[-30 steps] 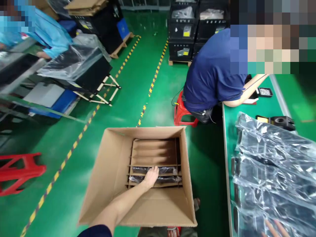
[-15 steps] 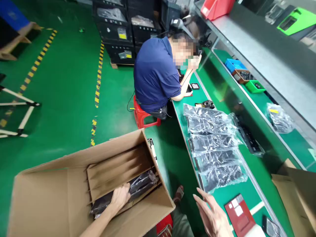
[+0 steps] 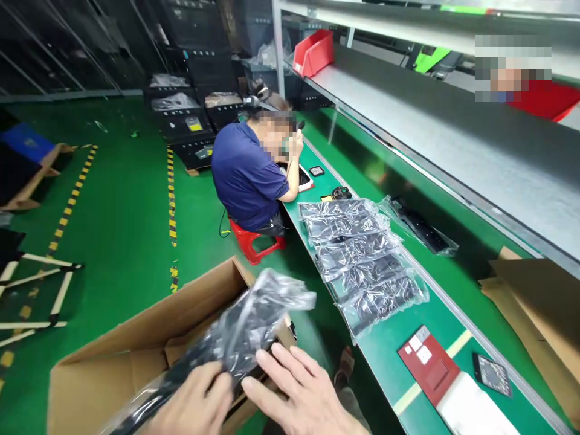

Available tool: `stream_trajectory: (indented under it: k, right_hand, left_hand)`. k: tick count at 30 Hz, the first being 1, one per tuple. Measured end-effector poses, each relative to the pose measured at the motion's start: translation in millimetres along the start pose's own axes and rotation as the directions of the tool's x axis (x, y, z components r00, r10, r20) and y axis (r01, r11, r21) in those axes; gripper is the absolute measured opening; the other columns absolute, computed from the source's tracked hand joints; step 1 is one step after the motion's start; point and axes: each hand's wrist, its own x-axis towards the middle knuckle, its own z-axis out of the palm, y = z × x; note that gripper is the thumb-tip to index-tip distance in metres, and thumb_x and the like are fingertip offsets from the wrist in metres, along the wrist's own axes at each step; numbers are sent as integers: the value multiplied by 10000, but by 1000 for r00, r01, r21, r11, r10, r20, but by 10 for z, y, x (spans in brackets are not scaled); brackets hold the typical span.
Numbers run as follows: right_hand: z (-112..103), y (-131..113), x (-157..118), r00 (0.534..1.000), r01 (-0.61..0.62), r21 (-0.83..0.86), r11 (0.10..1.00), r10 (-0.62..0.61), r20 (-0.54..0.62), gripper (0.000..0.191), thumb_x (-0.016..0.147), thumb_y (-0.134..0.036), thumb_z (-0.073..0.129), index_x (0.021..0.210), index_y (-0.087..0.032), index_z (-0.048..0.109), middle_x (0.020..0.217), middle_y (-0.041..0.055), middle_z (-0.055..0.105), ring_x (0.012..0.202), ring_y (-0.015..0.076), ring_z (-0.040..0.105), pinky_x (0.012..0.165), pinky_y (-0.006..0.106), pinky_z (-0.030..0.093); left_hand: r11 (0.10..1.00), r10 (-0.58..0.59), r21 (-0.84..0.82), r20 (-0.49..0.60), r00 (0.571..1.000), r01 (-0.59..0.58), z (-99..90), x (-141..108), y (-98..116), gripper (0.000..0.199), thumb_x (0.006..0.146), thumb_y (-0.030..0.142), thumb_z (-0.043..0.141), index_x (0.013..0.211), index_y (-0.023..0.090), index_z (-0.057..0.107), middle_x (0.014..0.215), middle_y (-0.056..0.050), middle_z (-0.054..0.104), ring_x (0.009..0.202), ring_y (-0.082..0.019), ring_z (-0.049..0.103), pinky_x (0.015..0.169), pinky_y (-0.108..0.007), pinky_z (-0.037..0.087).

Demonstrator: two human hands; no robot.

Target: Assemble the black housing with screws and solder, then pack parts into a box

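A long black part in a clear plastic bag [image 3: 242, 329] slants above the open cardboard box [image 3: 149, 320]. My left hand [image 3: 194, 399] is closed around its lower middle, fingers wrapped over the plastic. My right hand [image 3: 301, 389] is open beside it, fingers stretched towards the bag; whether the fingertips touch it I cannot tell. Part of the box's inside is hidden behind the bagged part and my hands. On the green workbench to the right, several similar bagged black parts [image 3: 362, 260] lie in an overlapping row.
A co-worker in a dark blue shirt [image 3: 247, 175] sits on a red stool [image 3: 256, 244] at the bench. A red and white booklet [image 3: 430, 365] and a small black tray [image 3: 493, 374] lie near me. Another cardboard box [image 3: 539, 308] stands right, below a metal shelf [image 3: 430, 115].
My left hand has lifted the bagged black part out of the cardboard box. My right hand has moved left, from beside the bench to the bag. The view has tilted upwards.
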Motion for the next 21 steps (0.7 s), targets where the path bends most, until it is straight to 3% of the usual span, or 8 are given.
stream_trajectory:
  k: [2,5,6,9,12,16,18,21]
  right_hand:
    - [-102,124,-67,995,6,-39,999,-2,96,601,1006,-296,480,1590,-181,397,1615,60,476,1511,235,393,1201,391,450]
    - [-184,531,-440,977,-172,-123,977,186,105,523,1012,-168,450,1533,-126,474,1395,92,678,1294,218,585,1142,417,490]
    - [-193,714,-617,967,-212,-137,968,228,114,505,1012,-169,466,1515,-149,500,1357,89,699,1240,213,610,1100,424,513]
    - [-192,1370,-1176,947,-285,-156,946,303,106,508,994,-126,487,1495,-198,530,1333,95,711,1213,198,620,1091,450,503]
    - [-153,2104,-1586,922,-362,-196,911,381,71,552,949,-43,443,1453,-217,585,1281,99,734,1179,200,629,1094,472,486]
    - [-15,2934,-1774,872,-462,-272,844,489,38,611,895,-20,422,1451,-202,597,1432,118,639,1311,237,546,1182,503,388]
    - [80,3179,-1779,843,-505,-304,808,538,28,598,899,-56,466,1463,-213,588,1499,129,573,1369,260,493,1203,502,348]
    - [217,3312,-1773,799,-555,-343,758,600,33,603,901,-149,568,1502,-201,542,1552,171,492,1419,313,426,1208,509,313]
  left_hand:
    - [982,143,-123,-21,990,-144,120,453,531,176,977,201,491,973,273,652,965,-70,729,834,-251,728,663,-399,640]
    - [931,239,-289,16,971,-224,392,938,1248,205,1004,151,438,985,200,635,929,-96,734,840,-252,725,710,-405,645]
    - [928,248,-296,34,968,-227,460,1044,1434,193,1011,156,445,1004,193,635,947,-90,735,842,-243,723,738,-402,647]
    - [916,258,-335,71,964,-220,537,1220,1784,271,1019,194,513,1274,159,598,1236,-141,703,1103,-286,696,917,-456,624]
    - [887,246,-422,92,965,-186,510,1212,1859,310,1014,178,552,1321,162,581,1305,-159,655,1179,-291,657,970,-454,607]
    - [887,170,-454,140,976,-89,532,990,1724,217,1015,139,543,1214,172,623,1254,-156,634,1150,-260,655,949,-409,615]
    - [897,109,-442,152,982,-31,569,836,1625,210,1011,119,545,1191,186,631,1251,-143,620,1160,-243,648,960,-383,606]
    - [905,-1,-421,150,989,65,617,605,1473,224,1004,97,551,1180,202,642,1246,-123,613,1151,-221,649,970,-358,590]
